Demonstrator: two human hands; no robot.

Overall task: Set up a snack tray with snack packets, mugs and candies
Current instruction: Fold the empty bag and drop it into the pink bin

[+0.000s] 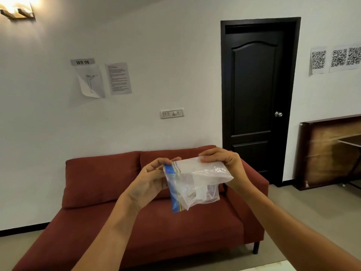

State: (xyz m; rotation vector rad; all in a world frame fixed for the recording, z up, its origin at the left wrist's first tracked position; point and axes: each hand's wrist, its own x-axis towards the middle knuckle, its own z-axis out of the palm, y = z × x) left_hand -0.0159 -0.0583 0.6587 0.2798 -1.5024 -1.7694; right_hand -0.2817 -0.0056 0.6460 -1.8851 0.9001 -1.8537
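Note:
I hold a clear plastic zip bag [197,182] with a blue seal strip up in front of me, above the sofa. My left hand [150,180] pinches the bag's blue-edged end between thumb and fingers. My right hand [224,163] grips the opposite top corner from above. The bag hangs crumpled between both hands; what is inside cannot be made out. No tray, mugs, snack packets or candies appear in the head view.
A red sofa [117,202] stands against the white wall straight ahead. A dark door [256,98] is to the right of it, and a wooden table frame [330,151] leans at far right. A pale surface edge [281,266] shows at the bottom.

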